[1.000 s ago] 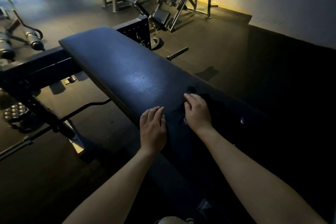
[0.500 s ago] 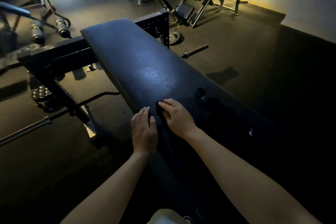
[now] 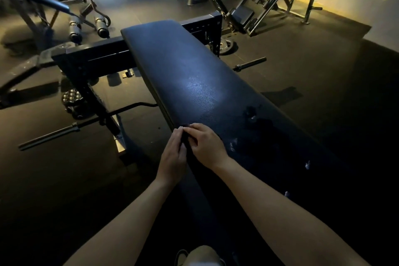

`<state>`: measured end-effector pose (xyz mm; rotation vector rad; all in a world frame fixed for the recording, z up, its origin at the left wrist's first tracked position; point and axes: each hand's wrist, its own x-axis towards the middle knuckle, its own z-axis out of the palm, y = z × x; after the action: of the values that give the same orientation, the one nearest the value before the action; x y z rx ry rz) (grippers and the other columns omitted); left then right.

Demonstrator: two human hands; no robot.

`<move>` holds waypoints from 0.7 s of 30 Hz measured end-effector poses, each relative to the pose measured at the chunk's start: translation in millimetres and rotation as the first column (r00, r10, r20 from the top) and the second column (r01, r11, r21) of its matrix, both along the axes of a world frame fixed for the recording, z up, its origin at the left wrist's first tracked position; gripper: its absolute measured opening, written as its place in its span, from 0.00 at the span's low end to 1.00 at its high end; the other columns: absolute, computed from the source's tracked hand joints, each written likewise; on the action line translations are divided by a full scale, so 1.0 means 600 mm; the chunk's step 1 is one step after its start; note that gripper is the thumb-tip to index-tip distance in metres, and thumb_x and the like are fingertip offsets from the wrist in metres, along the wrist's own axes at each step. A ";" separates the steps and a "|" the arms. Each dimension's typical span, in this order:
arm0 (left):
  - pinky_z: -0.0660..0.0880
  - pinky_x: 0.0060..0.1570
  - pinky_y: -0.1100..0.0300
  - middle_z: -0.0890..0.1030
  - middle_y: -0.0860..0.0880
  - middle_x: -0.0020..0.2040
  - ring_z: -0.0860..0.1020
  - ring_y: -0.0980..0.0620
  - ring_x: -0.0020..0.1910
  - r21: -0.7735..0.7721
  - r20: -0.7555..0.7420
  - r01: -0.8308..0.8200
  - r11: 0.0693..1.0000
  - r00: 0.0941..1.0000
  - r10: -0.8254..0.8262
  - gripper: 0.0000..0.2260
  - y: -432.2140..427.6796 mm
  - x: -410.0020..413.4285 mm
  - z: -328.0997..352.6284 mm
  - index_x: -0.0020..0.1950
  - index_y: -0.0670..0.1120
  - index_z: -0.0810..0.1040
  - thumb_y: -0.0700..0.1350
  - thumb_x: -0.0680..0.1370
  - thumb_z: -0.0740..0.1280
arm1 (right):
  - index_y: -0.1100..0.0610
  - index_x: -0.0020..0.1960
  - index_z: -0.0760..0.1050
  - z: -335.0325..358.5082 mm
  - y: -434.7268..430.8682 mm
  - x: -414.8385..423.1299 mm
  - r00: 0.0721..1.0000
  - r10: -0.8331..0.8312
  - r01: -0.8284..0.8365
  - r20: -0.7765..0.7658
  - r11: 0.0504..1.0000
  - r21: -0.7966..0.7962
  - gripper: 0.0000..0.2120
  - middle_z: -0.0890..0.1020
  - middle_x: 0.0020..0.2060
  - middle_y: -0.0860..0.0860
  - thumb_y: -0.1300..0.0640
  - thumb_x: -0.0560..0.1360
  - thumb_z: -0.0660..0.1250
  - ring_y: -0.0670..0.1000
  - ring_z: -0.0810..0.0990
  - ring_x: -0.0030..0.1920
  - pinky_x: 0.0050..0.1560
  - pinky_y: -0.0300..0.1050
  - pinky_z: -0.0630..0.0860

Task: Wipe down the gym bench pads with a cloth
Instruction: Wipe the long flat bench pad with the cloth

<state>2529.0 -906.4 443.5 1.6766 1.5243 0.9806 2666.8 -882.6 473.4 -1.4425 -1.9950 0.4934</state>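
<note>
Both bare forearms rise from the bottom edge and converge at the centre of the frame. The left hand (image 3: 172,157) and right hand (image 3: 206,147) sit side by side, backs up, fingers curled inward, pinching a dark cloth (image 3: 185,139) between them.

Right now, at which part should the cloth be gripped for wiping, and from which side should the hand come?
Grip the cloth at its near edge, by the left edge of the bench pad, coming from the person's left. That edge seems raised there, where the left hand and right hand appear to pinch it; the rest lies flat on the pad.
</note>
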 end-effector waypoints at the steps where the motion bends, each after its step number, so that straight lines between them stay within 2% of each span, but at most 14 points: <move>1: 0.53 0.80 0.55 0.62 0.50 0.80 0.57 0.57 0.80 0.000 -0.027 -0.003 1.000 1.000 0.003 0.22 -0.001 0.002 0.001 0.81 0.46 0.62 0.42 0.85 0.57 | 0.54 0.65 0.80 0.000 0.008 0.011 1.000 -0.009 0.008 0.026 1.000 0.011 0.15 0.80 0.61 0.52 0.58 0.79 0.64 0.54 0.77 0.62 0.63 0.49 0.74; 3: 0.49 0.78 0.63 0.61 0.51 0.81 0.55 0.58 0.80 -0.001 -0.086 -0.013 1.000 0.996 0.013 0.22 -0.002 0.007 0.005 0.81 0.46 0.62 0.41 0.85 0.57 | 0.56 0.62 0.81 -0.001 0.032 0.045 0.990 -0.130 0.128 0.048 0.991 0.040 0.14 0.81 0.58 0.55 0.60 0.79 0.63 0.58 0.78 0.60 0.61 0.50 0.75; 6: 0.49 0.79 0.61 0.61 0.50 0.81 0.55 0.57 0.80 -0.007 -0.102 -0.031 0.999 0.994 0.031 0.22 -0.003 0.013 0.009 0.80 0.45 0.63 0.39 0.85 0.56 | 0.58 0.66 0.77 -0.002 0.049 0.073 0.933 -0.359 0.359 0.006 0.932 -0.053 0.16 0.79 0.59 0.56 0.58 0.79 0.64 0.59 0.75 0.62 0.64 0.50 0.70; 8: 0.51 0.79 0.59 0.63 0.49 0.80 0.57 0.56 0.79 -0.013 -0.061 -0.055 0.998 0.997 0.054 0.22 0.000 0.016 0.013 0.79 0.44 0.64 0.39 0.84 0.57 | 0.58 0.66 0.76 0.000 0.038 0.049 0.949 -0.315 0.315 0.012 0.946 -0.077 0.17 0.78 0.59 0.55 0.54 0.79 0.66 0.57 0.74 0.62 0.64 0.49 0.70; 11: 0.58 0.78 0.50 0.70 0.46 0.76 0.64 0.51 0.77 0.005 -0.008 -0.120 0.993 0.993 0.120 0.22 0.010 0.019 0.015 0.76 0.43 0.69 0.44 0.83 0.55 | 0.55 0.66 0.78 -0.005 -0.002 0.011 0.993 -0.116 0.116 0.004 0.992 -0.047 0.16 0.79 0.59 0.52 0.55 0.78 0.66 0.54 0.75 0.60 0.63 0.48 0.71; 13: 0.59 0.77 0.48 0.72 0.45 0.74 0.65 0.50 0.76 0.024 -0.033 -0.129 0.991 0.991 0.130 0.23 0.023 0.024 0.019 0.75 0.42 0.71 0.47 0.81 0.54 | 0.54 0.68 0.77 -0.014 -0.017 0.015 0.999 -0.027 0.027 0.023 1.000 -0.007 0.17 0.78 0.61 0.52 0.56 0.79 0.65 0.53 0.75 0.62 0.64 0.47 0.72; 15: 0.57 0.78 0.50 0.71 0.43 0.74 0.63 0.48 0.77 0.052 -0.079 -0.081 0.995 0.993 0.085 0.22 0.035 0.036 0.022 0.74 0.41 0.72 0.45 0.82 0.55 | 0.55 0.69 0.76 -0.015 -0.009 0.039 0.998 -0.017 0.016 0.054 1.000 0.019 0.18 0.78 0.61 0.54 0.57 0.80 0.63 0.55 0.75 0.62 0.65 0.50 0.73; 18: 0.54 0.78 0.54 0.71 0.44 0.75 0.62 0.47 0.78 0.079 -0.176 0.009 0.997 0.984 0.005 0.23 0.040 0.061 0.020 0.75 0.42 0.71 0.45 0.81 0.56 | 0.60 0.67 0.77 -0.014 0.026 0.092 0.974 -0.215 0.211 0.078 0.976 0.051 0.18 0.79 0.57 0.58 0.62 0.79 0.63 0.61 0.76 0.60 0.64 0.54 0.73; 21: 0.50 0.78 0.57 0.68 0.49 0.77 0.59 0.52 0.79 0.082 -0.237 -0.003 0.997 0.971 0.022 0.24 0.033 0.067 0.010 0.77 0.45 0.69 0.48 0.82 0.55 | 0.62 0.70 0.74 -0.009 0.044 0.124 0.901 -0.428 0.431 0.072 0.902 -0.025 0.20 0.77 0.61 0.59 0.61 0.80 0.64 0.60 0.73 0.64 0.69 0.52 0.68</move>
<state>2569.3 -886.9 449.7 1.9006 1.6693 0.8835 2741.2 -856.2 467.7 -1.8804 -1.6449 0.2942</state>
